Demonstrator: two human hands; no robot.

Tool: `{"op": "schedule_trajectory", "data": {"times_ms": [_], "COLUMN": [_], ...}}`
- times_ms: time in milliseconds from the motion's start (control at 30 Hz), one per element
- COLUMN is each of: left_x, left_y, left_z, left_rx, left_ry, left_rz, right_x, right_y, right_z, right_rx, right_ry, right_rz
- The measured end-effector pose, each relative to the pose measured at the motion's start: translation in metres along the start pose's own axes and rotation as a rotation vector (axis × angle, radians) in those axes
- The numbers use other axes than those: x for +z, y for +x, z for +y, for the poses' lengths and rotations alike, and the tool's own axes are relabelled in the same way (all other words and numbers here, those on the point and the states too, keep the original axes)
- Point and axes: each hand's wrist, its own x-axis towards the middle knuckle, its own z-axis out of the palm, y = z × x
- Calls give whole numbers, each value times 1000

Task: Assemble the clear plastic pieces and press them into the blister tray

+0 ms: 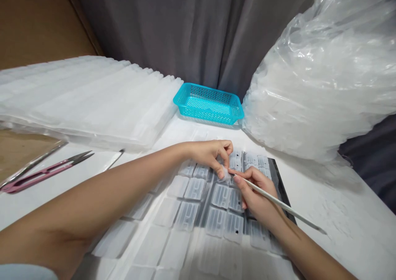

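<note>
My left hand (212, 154) reaches in from the left, its thumb and fingers pinched on a small translucent white plastic piece (225, 174). My right hand (258, 191) is closed around a slim, pale, pen-like tool (286, 207). The tool's dark tip meets or nearly meets the piece; exactly where it touches is hidden by fingers. Under both hands lie rows of flat, translucent ribbed plastic pieces (187, 215), several with small black dots. Part of these rows rests over a dark board (280, 185).
A blue perforated basket (210, 117) stands at the back. Stacked translucent sheets (89, 102) fill the left, and a large clear plastic bag of white pieces (321, 81) bulges at right. Pink-handled snips (40, 176) lie on the white table (346, 205) at left. Grey curtain (154, 28) hangs behind.
</note>
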Motion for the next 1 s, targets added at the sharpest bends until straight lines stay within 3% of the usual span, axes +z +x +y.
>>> {"op": "schedule_trajectory", "data": {"times_ms": [367,567,767,867,1000], "left_x": [0,0,-1,-1,-4], "left_y": [0,1,0,0,1], "left_z": [-2,-2,4,10,15], "left_rx": [13,21,30,61,88], "left_ry": [-1,21,48,81,150], "left_rz": [5,13,20,-19,-152], "right_x": [1,-2,2,0,-9], "right_y": [-2,-1,-4,-2,6], "right_z": [-3,2,4,3,7], "right_rx": [5,-84,-141,-124,-126], "right_ry": [-4,-77,-39,76,214], "right_rz": [16,-12,57,96,13]}}
